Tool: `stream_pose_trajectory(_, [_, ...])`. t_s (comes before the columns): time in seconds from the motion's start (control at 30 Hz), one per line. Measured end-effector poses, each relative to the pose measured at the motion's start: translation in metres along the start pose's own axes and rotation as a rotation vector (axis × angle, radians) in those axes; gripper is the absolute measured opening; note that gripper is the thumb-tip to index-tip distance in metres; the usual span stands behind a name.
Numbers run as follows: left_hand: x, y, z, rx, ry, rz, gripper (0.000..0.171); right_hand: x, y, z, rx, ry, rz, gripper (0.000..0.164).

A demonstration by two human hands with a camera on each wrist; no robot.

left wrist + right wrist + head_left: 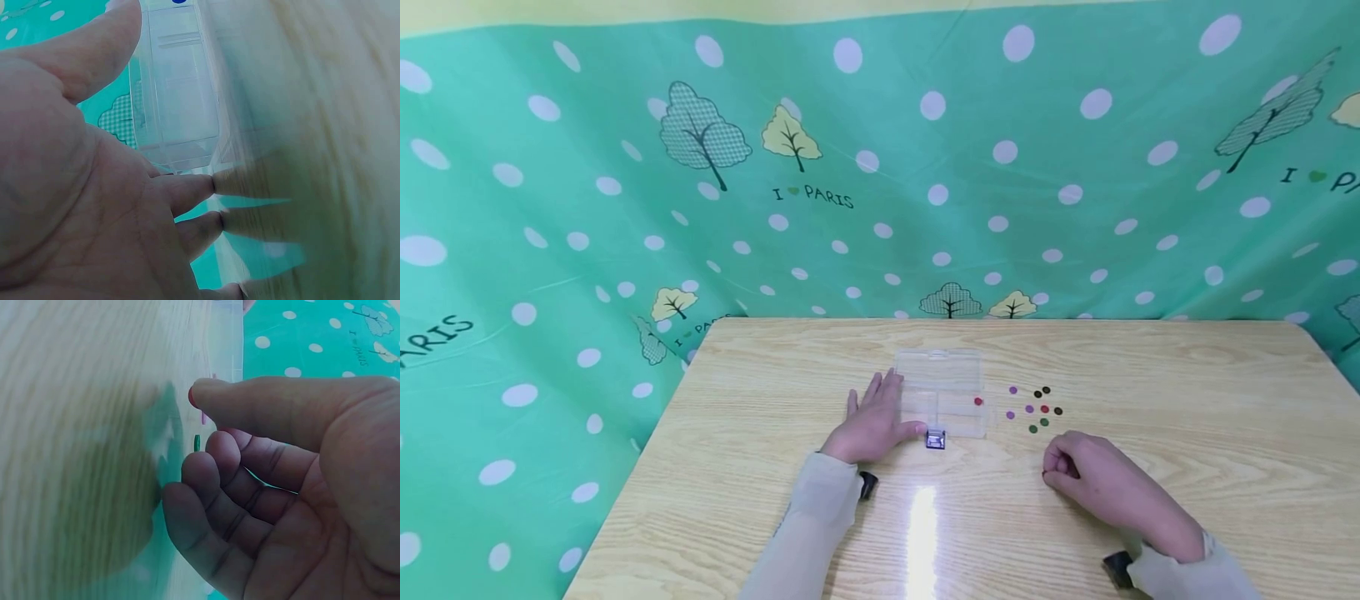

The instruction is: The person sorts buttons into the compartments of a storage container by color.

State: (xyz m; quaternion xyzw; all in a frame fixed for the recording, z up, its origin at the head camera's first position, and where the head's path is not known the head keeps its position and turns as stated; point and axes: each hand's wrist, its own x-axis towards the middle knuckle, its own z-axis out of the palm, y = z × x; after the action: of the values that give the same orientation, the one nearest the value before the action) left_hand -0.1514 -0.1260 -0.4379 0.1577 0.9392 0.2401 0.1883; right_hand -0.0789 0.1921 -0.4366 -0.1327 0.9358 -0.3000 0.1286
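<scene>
A clear plastic box (958,427) lies on the table with its lid (938,371) swung back and low dividers inside. One red disc (978,402) shows at its right side, and a blue-purple piece (936,440) sits at its front edge. Along the box's left side rests my left hand (872,427), fingers straight and spread, its thumb reaching to the front edge near the blue-purple piece. Nearer the table's front, my right hand (1093,479) has curled fingers. A small red disc (192,397) is pinched at its thumb tip; the index finger is mostly hidden behind the thumb.
To the right of the box lie several loose small discs: purple (1013,390), black (1047,390), red (1044,409) and green (1033,429). A green dotted curtain (880,167) hangs behind the wooden table (775,358).
</scene>
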Motion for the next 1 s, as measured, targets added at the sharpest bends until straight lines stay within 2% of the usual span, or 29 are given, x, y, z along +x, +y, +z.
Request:
stream_pose_trajectory(0.33, [0.001, -0.001, 0.001, 0.004, 0.000, 0.004, 0.090, 0.004, -0.006, 0.001, -0.001, 0.085, -0.024, 0.017])
stream_pose_trajectory(1.0, [0.001, -0.001, 0.001, 0.008, -0.008, 0.002, 0.090, 0.009, -0.012, -0.001, 0.008, 0.117, -0.048, 0.015])
